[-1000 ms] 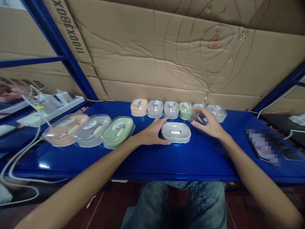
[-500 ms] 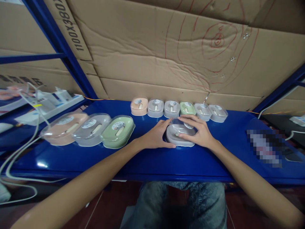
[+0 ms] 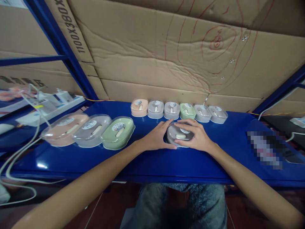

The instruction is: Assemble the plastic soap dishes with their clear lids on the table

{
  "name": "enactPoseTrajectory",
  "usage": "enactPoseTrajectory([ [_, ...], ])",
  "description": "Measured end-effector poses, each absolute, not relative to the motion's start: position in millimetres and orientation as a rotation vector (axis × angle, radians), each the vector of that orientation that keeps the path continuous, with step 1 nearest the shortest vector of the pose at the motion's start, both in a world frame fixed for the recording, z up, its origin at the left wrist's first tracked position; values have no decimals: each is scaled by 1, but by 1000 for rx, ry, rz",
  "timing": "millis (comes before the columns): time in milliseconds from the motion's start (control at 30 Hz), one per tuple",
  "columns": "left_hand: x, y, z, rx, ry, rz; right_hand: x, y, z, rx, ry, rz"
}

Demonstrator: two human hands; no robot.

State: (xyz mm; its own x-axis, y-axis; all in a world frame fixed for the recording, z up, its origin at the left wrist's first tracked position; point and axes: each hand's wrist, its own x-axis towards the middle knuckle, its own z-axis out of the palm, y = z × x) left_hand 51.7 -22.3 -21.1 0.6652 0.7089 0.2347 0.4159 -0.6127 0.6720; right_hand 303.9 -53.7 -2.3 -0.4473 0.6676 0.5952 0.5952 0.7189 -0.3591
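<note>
A grey oval soap box (image 3: 179,136) with a clear lid sits on the blue shelf (image 3: 147,159) in front of me. My left hand (image 3: 156,137) grips its left end. My right hand (image 3: 195,136) lies over its right side, fingers pressing on the clear lid. A cream oval insert shows through the lid between my hands.
A row of several small lidded soap boxes (image 3: 178,110) lines the cardboard back wall. Three larger ones, peach (image 3: 64,128), grey (image 3: 91,130) and green (image 3: 118,132), lie at the left. White power strips and cables (image 3: 43,105) are further left. A blurred flat object (image 3: 267,148) lies at the right.
My right hand brought the clear lid from the back row down onto the grey box. Both hands now close around the lidded box.
</note>
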Motion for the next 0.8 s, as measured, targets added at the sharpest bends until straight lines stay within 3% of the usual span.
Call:
enactPoseTrajectory([
  [800, 53, -29, -17, 2370, 834, 664, 304, -55, -8, -951, -2174, 232],
])
